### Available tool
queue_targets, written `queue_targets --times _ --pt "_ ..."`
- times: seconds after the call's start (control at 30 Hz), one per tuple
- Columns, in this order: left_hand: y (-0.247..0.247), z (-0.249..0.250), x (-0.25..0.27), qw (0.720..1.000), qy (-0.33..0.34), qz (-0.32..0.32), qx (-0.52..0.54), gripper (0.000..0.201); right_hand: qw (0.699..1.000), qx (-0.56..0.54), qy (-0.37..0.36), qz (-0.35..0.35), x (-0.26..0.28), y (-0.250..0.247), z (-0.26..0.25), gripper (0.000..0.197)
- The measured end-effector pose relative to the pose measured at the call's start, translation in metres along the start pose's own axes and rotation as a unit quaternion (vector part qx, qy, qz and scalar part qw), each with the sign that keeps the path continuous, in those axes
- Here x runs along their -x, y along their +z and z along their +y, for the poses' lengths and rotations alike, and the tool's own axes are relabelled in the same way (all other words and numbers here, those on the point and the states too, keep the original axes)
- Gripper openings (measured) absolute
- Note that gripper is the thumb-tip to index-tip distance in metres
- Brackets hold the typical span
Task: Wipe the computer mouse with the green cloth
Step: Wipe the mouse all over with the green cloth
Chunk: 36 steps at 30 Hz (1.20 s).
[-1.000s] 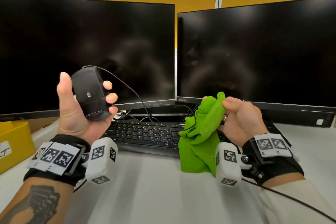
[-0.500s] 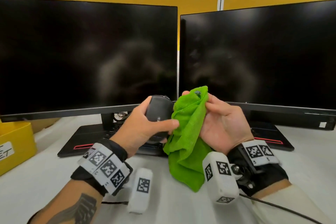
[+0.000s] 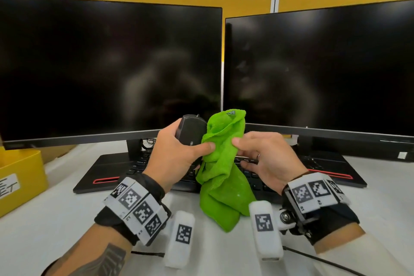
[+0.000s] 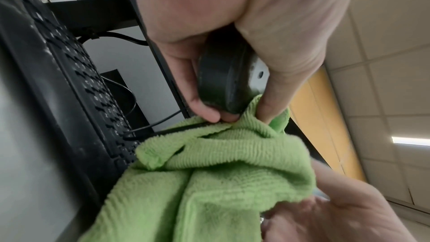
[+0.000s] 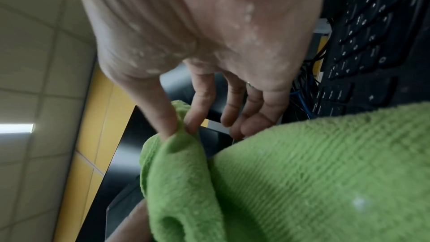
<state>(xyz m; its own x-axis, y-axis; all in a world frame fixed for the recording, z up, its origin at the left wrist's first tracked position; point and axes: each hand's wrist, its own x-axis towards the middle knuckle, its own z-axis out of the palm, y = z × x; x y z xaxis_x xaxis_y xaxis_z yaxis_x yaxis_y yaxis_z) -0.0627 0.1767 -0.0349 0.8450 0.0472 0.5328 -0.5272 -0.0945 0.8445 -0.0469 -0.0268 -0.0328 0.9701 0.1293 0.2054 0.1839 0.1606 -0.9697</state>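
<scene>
Left hand grips the black wired computer mouse, lifted above the worktop. Right hand pinches the green microfibre cloth, touching the mouse. Wiping looks barely begun; most surfaces left.

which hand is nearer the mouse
Left. The left hand grips the mouse itself; the right hand sits beyond the green cloth, pinching it.

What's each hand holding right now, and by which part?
Left hand grips the computer mouse by its sides, thumb touching the green cloth. Right hand pinches the cloth's upper part between thumb and forefinger; the rest hangs free.
</scene>
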Motion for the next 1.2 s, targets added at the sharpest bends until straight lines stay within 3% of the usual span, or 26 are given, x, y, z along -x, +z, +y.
queue_targets --times 0.1,0.27,0.43,0.63,0.83,0.93,1.03,1.2 --pt "-0.002 -0.002 -0.002 0.999 -0.027 0.012 0.014 0.026 0.999 -0.042 0.022 0.006 -0.002 -0.007 -0.003 0.006" --pt "-0.004 -0.003 -0.003 0.996 -0.069 0.026 0.044 0.019 0.991 -0.122 0.051 -0.029 0.001 -0.007 -0.005 0.014" --pt "-0.004 -0.004 -0.004 0.993 -0.094 0.035 0.069 0.027 0.981 -0.176 0.063 -0.051 0.003 -0.005 -0.005 0.065" --pt "-0.002 -0.004 -0.003 0.991 -0.109 0.031 0.075 0.026 0.974 -0.196 0.044 -0.108 0.004 -0.004 -0.005 0.069" --pt "-0.004 0.004 -0.002 0.988 -0.117 0.027 0.096 0.023 0.975 -0.207 0.013 -0.079 0.003 -0.005 -0.005 0.07" --pt "-0.005 0.012 -0.002 0.976 -0.167 0.029 0.134 0.041 0.967 -0.252 0.014 -0.047 0.001 -0.011 -0.007 0.067" --pt "-0.003 0.015 -0.002 0.96 -0.201 0.005 0.196 0.062 0.964 -0.258 0.003 -0.065 0.003 -0.011 -0.011 0.064" --pt "0.012 0.008 -0.002 0.939 -0.236 0.0 0.249 0.057 0.972 -0.192 -0.033 -0.129 0.009 0.006 -0.004 0.07"
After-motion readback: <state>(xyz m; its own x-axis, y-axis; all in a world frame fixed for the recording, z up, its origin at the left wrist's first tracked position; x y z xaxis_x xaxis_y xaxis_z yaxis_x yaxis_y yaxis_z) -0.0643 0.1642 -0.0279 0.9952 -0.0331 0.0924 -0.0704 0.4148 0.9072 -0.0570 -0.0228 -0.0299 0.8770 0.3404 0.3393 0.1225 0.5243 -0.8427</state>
